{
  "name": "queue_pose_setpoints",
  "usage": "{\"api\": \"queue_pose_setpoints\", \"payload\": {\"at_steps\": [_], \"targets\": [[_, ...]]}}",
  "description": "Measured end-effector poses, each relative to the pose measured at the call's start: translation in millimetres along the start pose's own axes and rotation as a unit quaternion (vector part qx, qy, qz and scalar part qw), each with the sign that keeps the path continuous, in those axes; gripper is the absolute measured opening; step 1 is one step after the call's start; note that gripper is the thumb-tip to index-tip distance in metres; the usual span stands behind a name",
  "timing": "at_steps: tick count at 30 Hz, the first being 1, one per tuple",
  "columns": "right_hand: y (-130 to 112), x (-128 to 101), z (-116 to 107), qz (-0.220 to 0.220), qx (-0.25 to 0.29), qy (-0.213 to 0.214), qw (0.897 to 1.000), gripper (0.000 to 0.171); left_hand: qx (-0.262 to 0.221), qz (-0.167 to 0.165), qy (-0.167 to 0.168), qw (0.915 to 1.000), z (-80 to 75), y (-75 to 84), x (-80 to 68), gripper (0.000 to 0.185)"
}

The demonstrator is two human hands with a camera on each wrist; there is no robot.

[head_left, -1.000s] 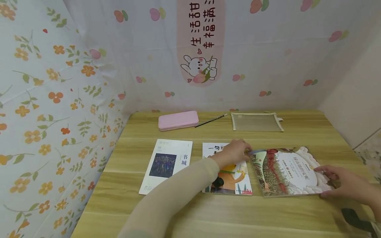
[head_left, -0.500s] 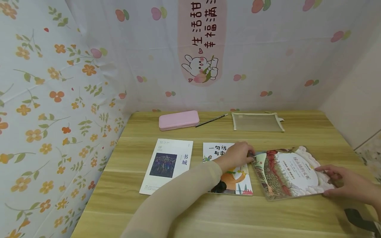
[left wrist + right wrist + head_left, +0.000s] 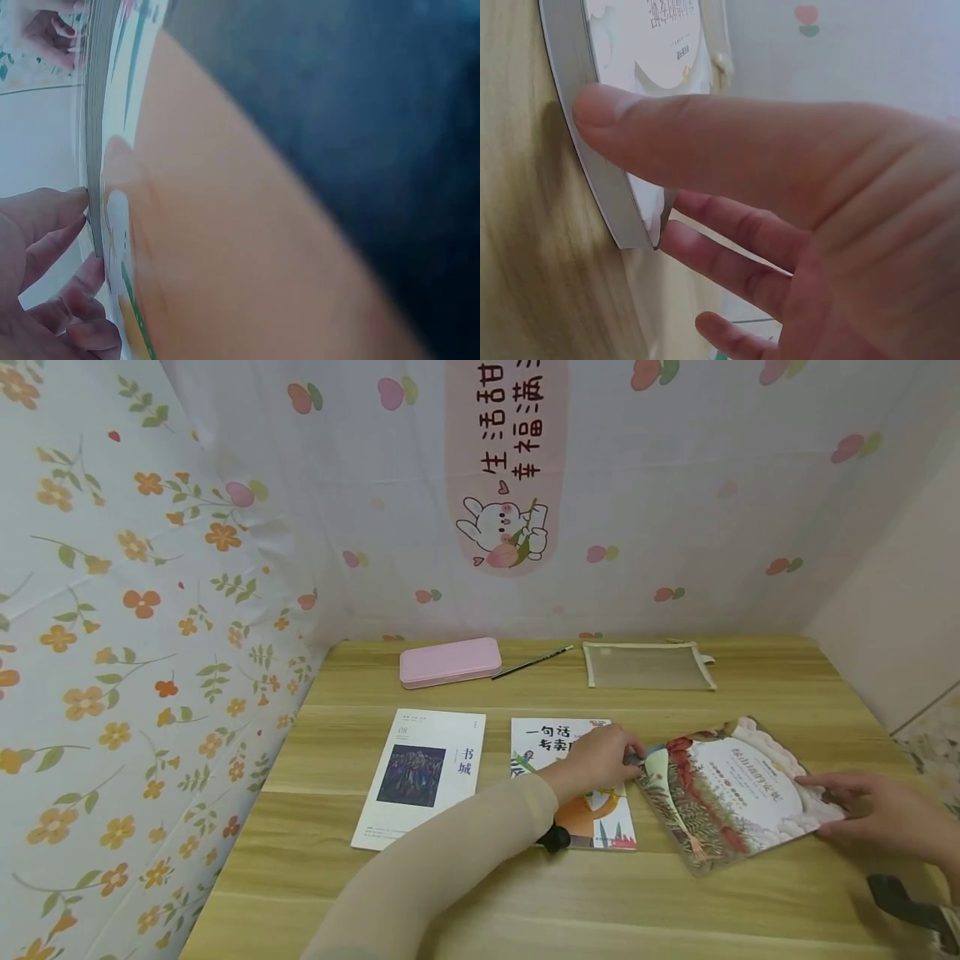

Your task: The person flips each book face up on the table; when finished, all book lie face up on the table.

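书城 on white magazine (image 3: 422, 774), 生活甜甜 on banner (image 3: 507, 460)

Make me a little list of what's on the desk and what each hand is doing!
left hand: grips the left edge of the picture book
right hand: fingers rest straight on the book's right edge
picture book: tilted, left side raised off the desk
middle book: flat, partly under the left hand
white magazine: flat, at left
back row: pink case, pencil, mesh pouch
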State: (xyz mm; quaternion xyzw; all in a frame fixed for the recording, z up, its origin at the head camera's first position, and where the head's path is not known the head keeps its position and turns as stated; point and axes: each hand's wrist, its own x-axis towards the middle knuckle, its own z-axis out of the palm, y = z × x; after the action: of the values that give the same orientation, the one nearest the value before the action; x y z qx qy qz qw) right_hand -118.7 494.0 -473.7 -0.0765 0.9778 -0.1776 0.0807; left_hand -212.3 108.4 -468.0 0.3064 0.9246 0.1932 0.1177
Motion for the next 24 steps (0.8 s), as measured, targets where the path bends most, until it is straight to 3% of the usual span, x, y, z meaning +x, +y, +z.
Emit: {"api": "queue_pose_setpoints", "payload": {"at_steps": [18,24], "targets": [[5,15,-2,0.031,-0.005,0.048,0.998,0.047,-0.048,-0.001,-0.042,0.9979,-1.4,3.4,-22.0,0.017],[8,24,2,-0.019,-0.016,0.092,0.995,0.041,-0.034,0.033,-0.052,0.9976,0.7,11.2,-27.0,0.019]]}}
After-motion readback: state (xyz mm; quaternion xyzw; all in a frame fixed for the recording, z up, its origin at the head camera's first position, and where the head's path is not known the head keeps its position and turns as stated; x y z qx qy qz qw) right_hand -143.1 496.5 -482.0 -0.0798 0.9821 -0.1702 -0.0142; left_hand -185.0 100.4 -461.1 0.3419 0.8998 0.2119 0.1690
